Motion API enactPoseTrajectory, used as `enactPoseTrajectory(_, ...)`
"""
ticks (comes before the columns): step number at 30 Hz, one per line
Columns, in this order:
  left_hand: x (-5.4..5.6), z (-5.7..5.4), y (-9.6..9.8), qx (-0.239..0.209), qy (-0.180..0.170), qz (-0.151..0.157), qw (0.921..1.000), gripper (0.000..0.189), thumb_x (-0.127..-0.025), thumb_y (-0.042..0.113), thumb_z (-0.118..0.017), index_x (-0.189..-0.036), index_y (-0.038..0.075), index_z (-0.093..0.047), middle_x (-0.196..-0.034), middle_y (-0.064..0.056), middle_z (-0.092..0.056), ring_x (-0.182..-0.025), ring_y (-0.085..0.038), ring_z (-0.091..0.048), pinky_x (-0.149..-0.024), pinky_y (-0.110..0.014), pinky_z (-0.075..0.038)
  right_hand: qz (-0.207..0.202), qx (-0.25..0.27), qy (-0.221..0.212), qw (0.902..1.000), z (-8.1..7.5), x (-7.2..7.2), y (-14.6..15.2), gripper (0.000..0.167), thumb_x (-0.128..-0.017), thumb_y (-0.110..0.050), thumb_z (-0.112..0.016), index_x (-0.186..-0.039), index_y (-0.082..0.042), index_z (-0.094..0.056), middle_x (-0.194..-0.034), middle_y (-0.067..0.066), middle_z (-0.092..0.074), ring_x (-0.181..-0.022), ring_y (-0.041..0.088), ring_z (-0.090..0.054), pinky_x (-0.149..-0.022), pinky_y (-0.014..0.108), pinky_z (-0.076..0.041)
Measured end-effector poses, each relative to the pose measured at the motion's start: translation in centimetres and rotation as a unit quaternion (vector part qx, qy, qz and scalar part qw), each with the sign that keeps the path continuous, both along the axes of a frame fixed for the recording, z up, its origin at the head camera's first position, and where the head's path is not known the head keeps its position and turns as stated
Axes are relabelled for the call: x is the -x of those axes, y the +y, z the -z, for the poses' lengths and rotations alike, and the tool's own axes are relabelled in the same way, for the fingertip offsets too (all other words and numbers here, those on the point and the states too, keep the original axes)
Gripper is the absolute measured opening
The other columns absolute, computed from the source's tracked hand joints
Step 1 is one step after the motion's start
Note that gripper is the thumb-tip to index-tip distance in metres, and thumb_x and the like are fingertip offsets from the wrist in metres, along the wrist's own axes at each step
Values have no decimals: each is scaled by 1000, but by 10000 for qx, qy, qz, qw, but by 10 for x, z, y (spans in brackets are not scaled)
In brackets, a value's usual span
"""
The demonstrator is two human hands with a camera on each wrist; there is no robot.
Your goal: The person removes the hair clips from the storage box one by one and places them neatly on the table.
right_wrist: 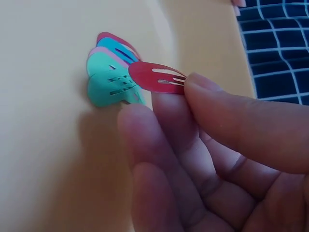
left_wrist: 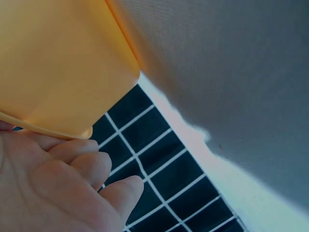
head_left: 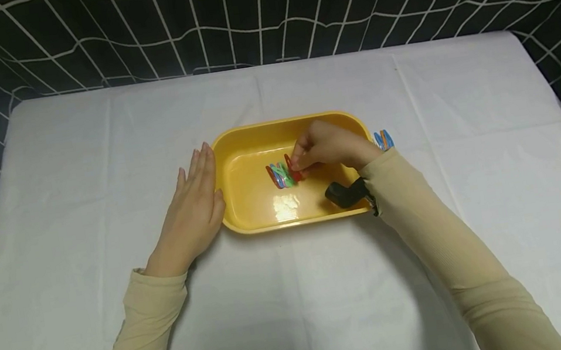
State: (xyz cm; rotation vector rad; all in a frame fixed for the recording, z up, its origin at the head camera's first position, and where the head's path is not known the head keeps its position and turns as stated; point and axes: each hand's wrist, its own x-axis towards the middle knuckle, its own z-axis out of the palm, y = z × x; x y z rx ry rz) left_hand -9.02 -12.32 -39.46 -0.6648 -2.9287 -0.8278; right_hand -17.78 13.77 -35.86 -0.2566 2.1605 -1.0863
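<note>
A red snap hair clip [right_wrist: 152,77] is pinched between the thumb and fingers of my right hand [head_left: 332,144], above the floor of a yellow tray [head_left: 250,226]. Beside it in the tray lies a row of several hair clips [head_left: 279,176]; the right wrist view shows red, blue, pink and green hair clips [right_wrist: 108,72] overlapping like a fan. My left hand [head_left: 192,210] rests with straight fingers against the tray's left side. In the left wrist view its fingers [left_wrist: 87,159] touch the underside of the tray rim [left_wrist: 48,130].
Outside the tray's right end, partly behind the right wrist, are blue and orange hair clips [head_left: 383,139]. A black wrist camera [head_left: 344,195] hangs over the tray's near right corner. White cloth [head_left: 287,304] covers the table, and dark walls with white netting [head_left: 260,18] surround it.
</note>
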Motion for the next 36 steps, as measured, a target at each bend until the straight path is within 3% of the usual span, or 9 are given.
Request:
enactPoseTrajectory(8,0,0,0,-9,-24,-5,10000,59,-98,15,-35,-148,-6,-12,-155,-17,-10,-143,-28,-8,-113,-50,-9,189,424,-171,9988,-4,-4,4,11,-86,4,-62,-90,14,-64,-74,6,-66,-65,11,-63,-70,27,-54)
enactPoseTrajectory(20,0,1,0,-33,53,7,10000,59,-98,16,-35,-148,-7,-12,-155,-16,-10,-143,-28,-9,-113,-50,-9,271,492,89,9984,-14,-12,15,10,-84,-3,-67,-88,7,-66,-75,3,-67,-70,12,-60,-68,26,-52)
enactPoseTrajectory(29,-1,1,0,-30,5,-10,10000,59,-98,17,-33,-148,-6,-12,-155,-17,-11,-143,-28,-8,-113,-50,-9,356,917,-48,9951,-21,-17,26,14,-88,2,-57,-96,13,-61,-86,8,-67,-81,14,-63,-80,29,-53)
enactPoseTrajectory(36,-1,1,0,-9,-19,-20,10000,59,-98,17,-34,-148,-6,-13,-155,-17,-11,-143,-27,-7,-113,-50,-9,470,904,80,9948,-26,-22,35,17,-89,0,-59,-99,13,-61,-87,7,-67,-84,15,-62,-82,27,-51)
